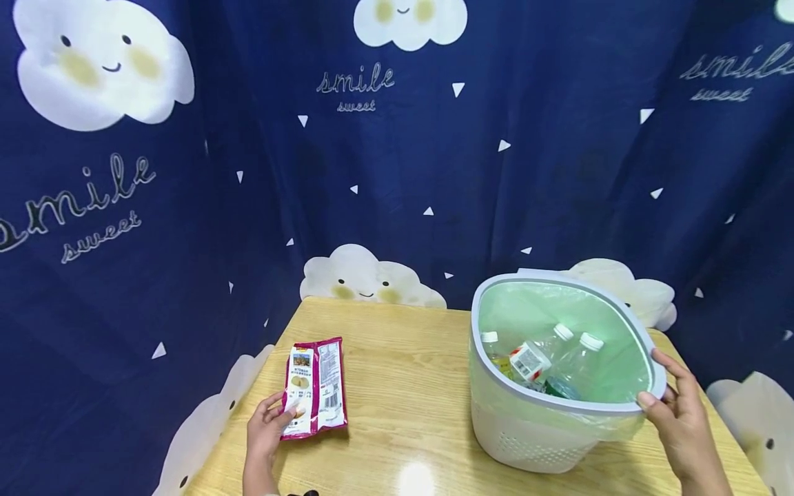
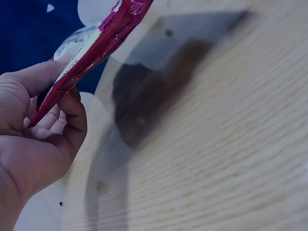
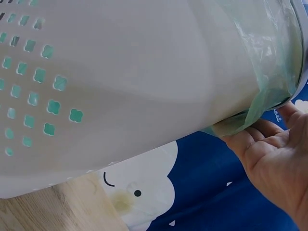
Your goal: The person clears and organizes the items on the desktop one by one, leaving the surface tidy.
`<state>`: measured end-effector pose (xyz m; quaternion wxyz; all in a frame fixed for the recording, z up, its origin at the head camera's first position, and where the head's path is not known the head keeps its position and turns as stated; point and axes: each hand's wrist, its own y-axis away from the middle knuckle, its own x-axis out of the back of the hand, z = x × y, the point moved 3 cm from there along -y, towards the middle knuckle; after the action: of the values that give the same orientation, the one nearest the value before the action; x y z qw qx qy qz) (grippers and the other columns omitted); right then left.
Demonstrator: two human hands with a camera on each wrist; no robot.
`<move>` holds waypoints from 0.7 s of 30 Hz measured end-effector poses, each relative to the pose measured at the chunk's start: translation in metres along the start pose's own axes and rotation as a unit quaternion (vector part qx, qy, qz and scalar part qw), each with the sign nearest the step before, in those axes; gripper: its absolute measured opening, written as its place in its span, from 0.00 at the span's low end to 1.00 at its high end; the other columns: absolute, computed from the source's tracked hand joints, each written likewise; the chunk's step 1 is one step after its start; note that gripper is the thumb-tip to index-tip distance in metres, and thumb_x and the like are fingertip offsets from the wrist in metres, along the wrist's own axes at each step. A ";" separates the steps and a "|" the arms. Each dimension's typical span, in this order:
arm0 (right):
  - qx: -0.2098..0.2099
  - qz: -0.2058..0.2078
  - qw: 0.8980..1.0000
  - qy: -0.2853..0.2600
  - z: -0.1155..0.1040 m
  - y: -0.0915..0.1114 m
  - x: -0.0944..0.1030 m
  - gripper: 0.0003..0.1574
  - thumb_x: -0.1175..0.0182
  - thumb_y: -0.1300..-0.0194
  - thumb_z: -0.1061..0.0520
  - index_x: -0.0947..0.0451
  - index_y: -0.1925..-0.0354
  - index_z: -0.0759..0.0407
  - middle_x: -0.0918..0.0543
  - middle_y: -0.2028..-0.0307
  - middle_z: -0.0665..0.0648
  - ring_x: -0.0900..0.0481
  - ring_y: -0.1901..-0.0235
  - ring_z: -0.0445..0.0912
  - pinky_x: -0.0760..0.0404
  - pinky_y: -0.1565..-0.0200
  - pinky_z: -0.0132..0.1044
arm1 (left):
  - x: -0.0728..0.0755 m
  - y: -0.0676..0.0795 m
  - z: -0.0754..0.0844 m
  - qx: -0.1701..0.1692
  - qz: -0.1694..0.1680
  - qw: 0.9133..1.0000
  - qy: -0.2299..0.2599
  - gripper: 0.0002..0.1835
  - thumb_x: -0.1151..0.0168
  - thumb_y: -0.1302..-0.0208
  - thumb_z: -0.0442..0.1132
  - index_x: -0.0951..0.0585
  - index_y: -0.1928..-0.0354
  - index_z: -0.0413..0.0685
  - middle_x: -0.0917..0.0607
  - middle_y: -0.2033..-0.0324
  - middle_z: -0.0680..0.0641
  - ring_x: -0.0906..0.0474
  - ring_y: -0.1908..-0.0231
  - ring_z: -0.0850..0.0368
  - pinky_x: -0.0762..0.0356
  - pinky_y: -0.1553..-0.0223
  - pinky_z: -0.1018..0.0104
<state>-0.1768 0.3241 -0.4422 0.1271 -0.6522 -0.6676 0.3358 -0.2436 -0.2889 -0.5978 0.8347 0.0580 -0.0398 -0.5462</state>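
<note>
On the left, my left hand (image 1: 267, 428) pinches the lower left edge of a snack packet (image 1: 315, 386) with a magenta and white back. In the left wrist view the packet (image 2: 94, 55) is seen edge-on, thumb on one face and curled fingers behind, raised above the table. My right hand (image 1: 682, 413) grips the right rim of a white trash bin (image 1: 527, 441), which leans to one side. A green bag (image 1: 558, 303) lines it, and several clear plastic bottles (image 1: 530, 362) lie inside. The right wrist view shows fingers (image 3: 264, 130) under the rim beside the liner's overhang.
The wooden table (image 1: 403, 386) spreads between the packet and the bin. A dark blue curtain (image 1: 397, 158) with clouds and white triangles hangs behind and on both sides. A small dark object (image 1: 307, 493) shows at the bottom edge.
</note>
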 end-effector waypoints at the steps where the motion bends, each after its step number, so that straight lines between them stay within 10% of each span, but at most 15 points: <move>1: 0.000 0.001 1.000 0.000 0.000 0.000 0.000 0.42 0.68 0.45 0.85 0.49 0.33 0.68 0.22 0.50 0.57 0.21 0.57 0.42 0.24 0.62 0.27 | -0.002 0.002 0.000 -0.003 0.003 1.000 0.009 0.29 0.35 0.46 0.28 0.32 0.41 0.36 0.21 0.66 0.48 0.23 0.70 0.61 0.23 0.67 0.68; 9: -0.009 0.012 1.000 0.011 -0.001 0.001 0.000 0.42 0.68 0.45 0.86 0.48 0.33 0.67 0.22 0.51 0.56 0.21 0.57 0.41 0.24 0.61 0.27 | -0.011 0.012 0.008 -0.012 0.033 0.996 0.085 0.26 0.37 0.47 0.23 0.30 0.44 0.40 0.22 0.67 0.50 0.23 0.70 0.62 0.21 0.69 0.67; 16: -0.006 0.007 1.000 0.004 -0.001 0.000 0.001 0.42 0.68 0.45 0.85 0.48 0.33 0.67 0.22 0.50 0.57 0.21 0.56 0.41 0.24 0.61 0.27 | -0.016 0.012 0.006 -0.079 -0.018 0.987 0.135 0.24 0.34 0.47 0.28 0.27 0.47 0.45 0.20 0.67 0.50 0.21 0.70 0.59 0.21 0.71 0.66; 21: -0.017 0.006 1.000 0.022 0.000 0.002 0.001 0.42 0.67 0.43 0.85 0.49 0.32 0.66 0.23 0.50 0.55 0.22 0.55 0.40 0.25 0.60 0.26 | -0.016 0.009 -0.003 -0.063 -0.016 0.990 0.121 0.24 0.31 0.48 0.35 0.26 0.48 0.55 0.19 0.65 0.53 0.20 0.69 0.59 0.20 0.69 0.64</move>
<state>-0.1756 0.3254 -0.4439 0.1288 -0.6659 -0.6659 0.3109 -0.2411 -0.2703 -0.5992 0.8262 0.0713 0.0974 -0.5502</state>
